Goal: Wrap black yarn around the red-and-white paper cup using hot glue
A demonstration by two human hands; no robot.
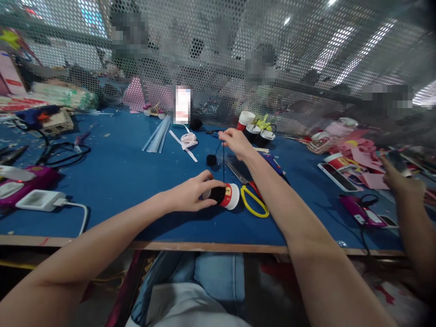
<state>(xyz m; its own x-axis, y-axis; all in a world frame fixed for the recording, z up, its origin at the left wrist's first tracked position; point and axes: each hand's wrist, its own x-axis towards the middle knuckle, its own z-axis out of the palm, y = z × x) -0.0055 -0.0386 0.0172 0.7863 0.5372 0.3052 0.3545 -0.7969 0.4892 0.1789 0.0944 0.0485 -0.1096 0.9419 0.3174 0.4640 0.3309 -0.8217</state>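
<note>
A paper cup [231,196], red and white with black wound round part of it, lies on its side on the blue table. My left hand [197,191] is wrapped round its black part. Above it, my right hand [235,141] pinches a black strand [224,163] that runs down taut to the cup. A small black ball [211,160] rests just left of the strand. Scissors with red handles [238,170] lie under my right forearm, and a yellow loop [254,203] sits right of the cup.
White ribbon [188,141], pale blue strips [158,135] and a lit phone [183,104] are farther back. Upright cups [252,131] stand at the back. Purple power strips [361,211] lie at both sides. Another person's hand [403,184] is at the right. Perforated metal closes the rear.
</note>
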